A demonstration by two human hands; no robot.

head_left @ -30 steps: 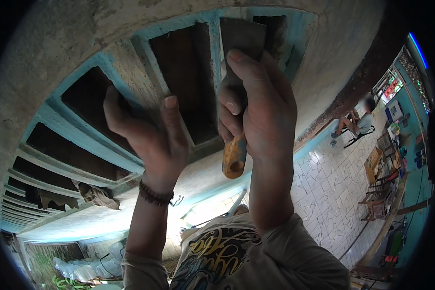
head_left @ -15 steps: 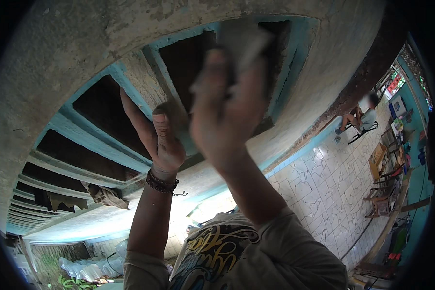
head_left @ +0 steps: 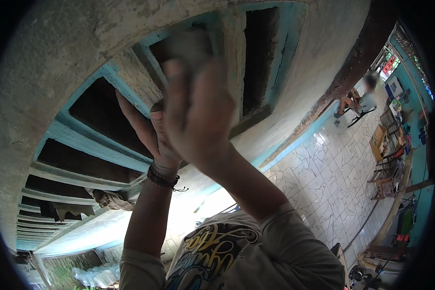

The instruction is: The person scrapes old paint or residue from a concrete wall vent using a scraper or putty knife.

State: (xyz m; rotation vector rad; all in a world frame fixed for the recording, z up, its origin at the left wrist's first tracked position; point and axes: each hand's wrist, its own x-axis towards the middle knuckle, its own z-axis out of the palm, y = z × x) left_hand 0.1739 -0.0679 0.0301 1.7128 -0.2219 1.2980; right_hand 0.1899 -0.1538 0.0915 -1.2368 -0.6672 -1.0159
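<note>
Above me runs a row of vent openings with turquoise-painted edges. My left hand (head_left: 162,140) is around a peeling window bar (head_left: 137,75): its thumb shows on the near side, and a long finger lies along the bar's edge inside the dark opening. A dark braided bracelet (head_left: 160,180) circles the left wrist. My right hand (head_left: 200,116), smeared by motion, is raised in front of the neighbouring opening and overlaps the left hand in view. At its fingertips is a flat grey piece (head_left: 191,46), too blurred to name, with the fingers closed on it.
Farther left, a brown cloth (head_left: 111,199) hangs from the slats. The rough wall (head_left: 319,63) borders the openings on the right. Below lies a cracked-tile floor (head_left: 304,193), where a person (head_left: 362,99) sits on a chair. Wooden furniture (head_left: 384,145) and clear plastic bags (head_left: 96,276) stand lower down.
My right hand and the grey piece have moved left, from the rightmost openings toward the left hand. The left hand keeps its place on the bar. The whole view has shifted slightly.
</note>
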